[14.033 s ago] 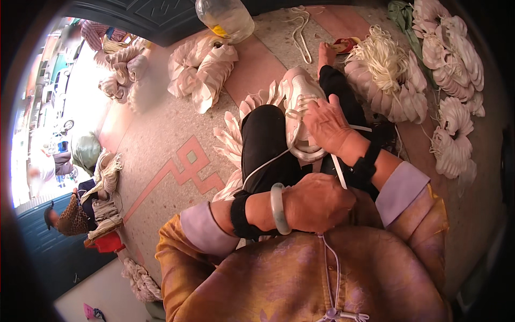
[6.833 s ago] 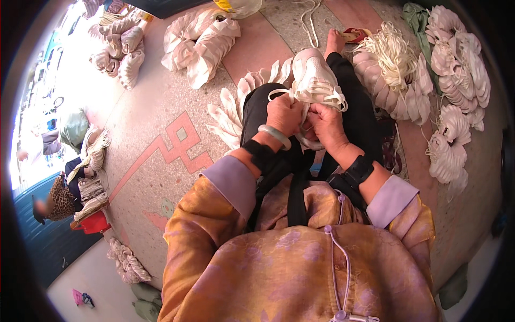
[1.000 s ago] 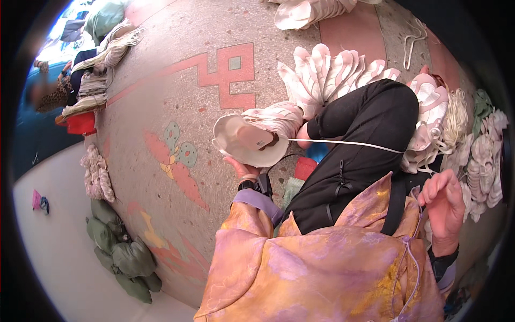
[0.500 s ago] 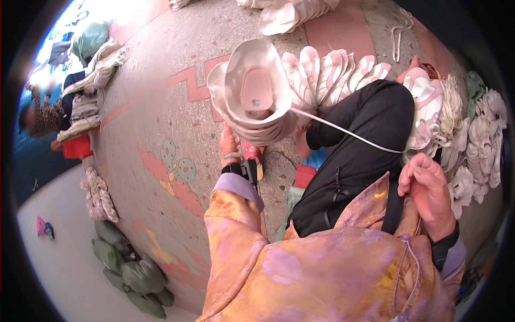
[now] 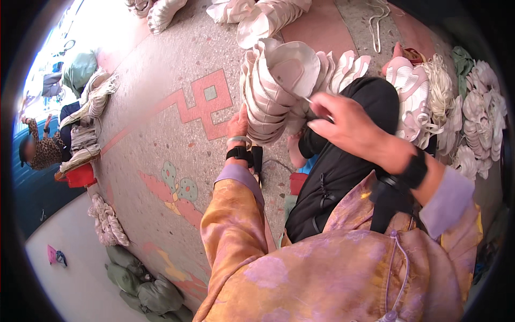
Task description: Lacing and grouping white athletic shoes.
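Note:
A stack of nested shoe uppers (image 5: 263, 96), white with pale pink parts, is held upright before me, its top opening facing up and to the right. My left hand (image 5: 237, 124) grips the stack's lower left side; its fingers are partly hidden behind it. At the stack's right rim is my right hand (image 5: 343, 119), slightly blurred, fingers pinched on a short visible bit of white cord (image 5: 307, 99) at the top upper. Behind the stack, more uppers (image 5: 351, 68) lean in a row beside my bent knee.
Piles of uppers lie at the far side (image 5: 273, 20) and at the right (image 5: 410, 94), near a hank of white cords (image 5: 440, 80). Grey-green sacks (image 5: 161, 294) rest by the white wall at lower left. Another person (image 5: 43, 147) works at the far left.
My right hand has come from my right side up to the stack's rim. The cord no longer stretches over my leg. The stack has tipped, showing more of its left side.

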`<state>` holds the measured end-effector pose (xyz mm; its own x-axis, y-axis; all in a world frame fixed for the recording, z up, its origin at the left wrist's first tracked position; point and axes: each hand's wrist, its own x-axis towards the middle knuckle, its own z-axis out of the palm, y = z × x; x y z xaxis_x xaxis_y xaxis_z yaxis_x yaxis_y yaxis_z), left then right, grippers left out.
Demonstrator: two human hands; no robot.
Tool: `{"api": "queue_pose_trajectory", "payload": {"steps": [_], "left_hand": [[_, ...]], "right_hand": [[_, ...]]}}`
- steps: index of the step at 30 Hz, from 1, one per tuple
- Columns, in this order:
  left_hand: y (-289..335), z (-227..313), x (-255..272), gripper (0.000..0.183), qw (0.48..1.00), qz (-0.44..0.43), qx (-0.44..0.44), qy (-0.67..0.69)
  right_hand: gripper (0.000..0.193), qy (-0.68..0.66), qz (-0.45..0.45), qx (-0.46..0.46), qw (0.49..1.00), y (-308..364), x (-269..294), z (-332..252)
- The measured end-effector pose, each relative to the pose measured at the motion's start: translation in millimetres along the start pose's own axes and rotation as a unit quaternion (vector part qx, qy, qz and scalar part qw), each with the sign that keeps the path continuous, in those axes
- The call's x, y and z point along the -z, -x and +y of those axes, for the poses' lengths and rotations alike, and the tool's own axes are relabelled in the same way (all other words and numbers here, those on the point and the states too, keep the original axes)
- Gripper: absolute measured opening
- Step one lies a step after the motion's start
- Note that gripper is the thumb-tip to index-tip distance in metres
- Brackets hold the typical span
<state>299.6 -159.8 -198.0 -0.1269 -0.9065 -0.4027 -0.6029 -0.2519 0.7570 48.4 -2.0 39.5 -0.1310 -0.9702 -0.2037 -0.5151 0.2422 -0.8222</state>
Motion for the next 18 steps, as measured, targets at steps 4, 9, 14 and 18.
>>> {"api": "queue_pose_trajectory", "payload": {"steps": [4,9,14,18], "left_hand": [[-4.3,8.9,-4.0,0.052,0.994,-0.056,-0.098,-0.005],[30.4,8.7,-14.9,0.046,0.990,-0.084,0.030,0.113],[45.7,-12.0,-11.3,0.050,0.948,-0.010,0.217,0.230],[49.5,-51.9,-12.6,0.050,0.986,-0.059,0.138,0.074]], "right_hand": [[0.034,0.124,0.101,-0.014,0.987,-62.4,-33.2,47.0],[0.065,0.029,0.091,-0.162,0.982,-100.9,-65.9,87.0],[0.081,-0.007,-0.063,-0.242,0.968,-101.8,-78.8,84.6],[0.076,0.032,-0.102,-0.238,0.965,-97.5,-88.9,68.9]]}}
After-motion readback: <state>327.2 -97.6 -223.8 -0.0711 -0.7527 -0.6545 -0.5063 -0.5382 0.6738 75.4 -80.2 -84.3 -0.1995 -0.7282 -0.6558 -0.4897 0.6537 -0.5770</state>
